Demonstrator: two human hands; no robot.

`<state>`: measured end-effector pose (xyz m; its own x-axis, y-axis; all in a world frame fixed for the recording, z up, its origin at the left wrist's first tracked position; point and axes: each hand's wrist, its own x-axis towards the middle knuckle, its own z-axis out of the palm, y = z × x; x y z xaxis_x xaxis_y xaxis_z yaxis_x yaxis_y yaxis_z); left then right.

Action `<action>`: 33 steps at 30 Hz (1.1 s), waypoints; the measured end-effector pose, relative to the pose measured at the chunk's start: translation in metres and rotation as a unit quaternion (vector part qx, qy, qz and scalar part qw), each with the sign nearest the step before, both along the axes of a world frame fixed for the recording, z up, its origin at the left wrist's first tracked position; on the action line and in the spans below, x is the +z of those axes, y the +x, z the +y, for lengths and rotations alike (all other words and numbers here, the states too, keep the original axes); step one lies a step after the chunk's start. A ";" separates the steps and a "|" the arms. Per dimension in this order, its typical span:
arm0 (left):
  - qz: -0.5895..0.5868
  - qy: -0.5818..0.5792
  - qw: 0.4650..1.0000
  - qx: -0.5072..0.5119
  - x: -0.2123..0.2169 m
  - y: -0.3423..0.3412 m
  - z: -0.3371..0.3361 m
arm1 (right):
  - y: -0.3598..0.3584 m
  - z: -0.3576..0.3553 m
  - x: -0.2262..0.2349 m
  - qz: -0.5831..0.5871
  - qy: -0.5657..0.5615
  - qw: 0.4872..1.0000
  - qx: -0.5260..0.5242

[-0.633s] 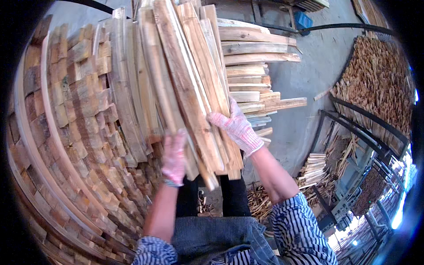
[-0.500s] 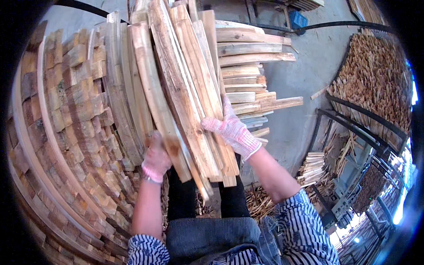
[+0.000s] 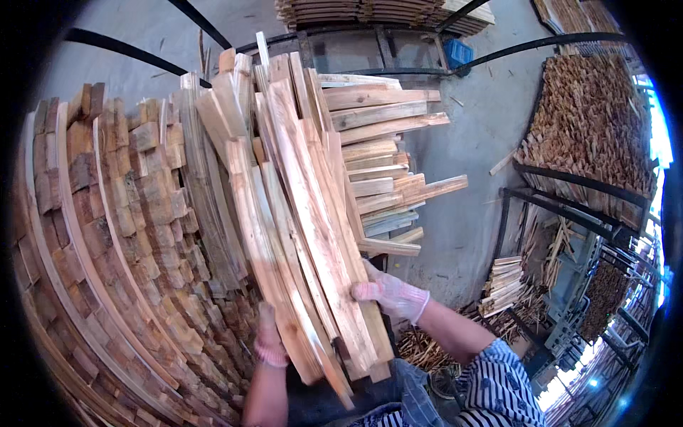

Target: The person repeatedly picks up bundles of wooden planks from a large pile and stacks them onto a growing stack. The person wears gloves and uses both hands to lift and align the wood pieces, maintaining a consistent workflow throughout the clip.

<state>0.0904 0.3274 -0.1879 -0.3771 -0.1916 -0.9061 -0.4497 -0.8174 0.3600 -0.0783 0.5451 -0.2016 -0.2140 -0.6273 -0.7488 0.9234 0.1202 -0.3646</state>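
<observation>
A bundle of long wooden slats (image 3: 324, 249) lies lengthwise between my two gloved hands. My right hand (image 3: 395, 292) grips its right edge, thumb on top and the fingers hidden beneath. On the left side, my left hand (image 3: 269, 336) closes on the bundle's near part; its fingers are mostly behind the wood. Slat ends at the near side are uneven and reach over my lap. Beyond and beneath the bundle, more loose slats (image 3: 388, 121) stick out crosswise to the right.
To my left rises a tall stack of boards (image 3: 142, 235) with strips between layers. Dark metal rails (image 3: 341, 71) run across the far side, near a blue crate (image 3: 457, 53). At right stand a rack packed with sticks (image 3: 590, 121), a small slat pile (image 3: 504, 285) and a machine (image 3: 569, 285).
The bundle and both my hands have come lower in the view, nearer my body. More of the far rails and the stack behind them now shows.
</observation>
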 end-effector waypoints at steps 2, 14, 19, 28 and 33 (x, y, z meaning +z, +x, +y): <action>0.027 0.023 0.999 -0.024 -0.041 0.035 0.010 | 0.014 -0.001 -0.015 0.099 0.010 0.995 -0.030; 0.028 0.023 0.998 -0.042 0.134 -0.052 0.098 | -0.029 0.038 0.123 0.059 0.040 0.996 0.062; 0.043 0.135 0.989 0.047 0.211 -0.049 0.136 | -0.061 0.052 0.223 0.024 0.093 0.972 0.215; 0.078 0.333 0.932 0.121 0.173 -0.042 0.085 | -0.073 -0.003 0.223 -0.057 0.031 0.968 0.243; -0.035 0.282 0.952 0.113 0.097 -0.038 0.092 | -0.061 -0.007 0.125 -0.094 0.079 0.959 0.254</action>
<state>0.0527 0.4198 -0.0910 -0.3189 0.2641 -0.9102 -0.2455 -0.9506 -0.1898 -0.1390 0.5385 -0.0768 0.2369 -0.4896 -0.8391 0.7783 0.6126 -0.1377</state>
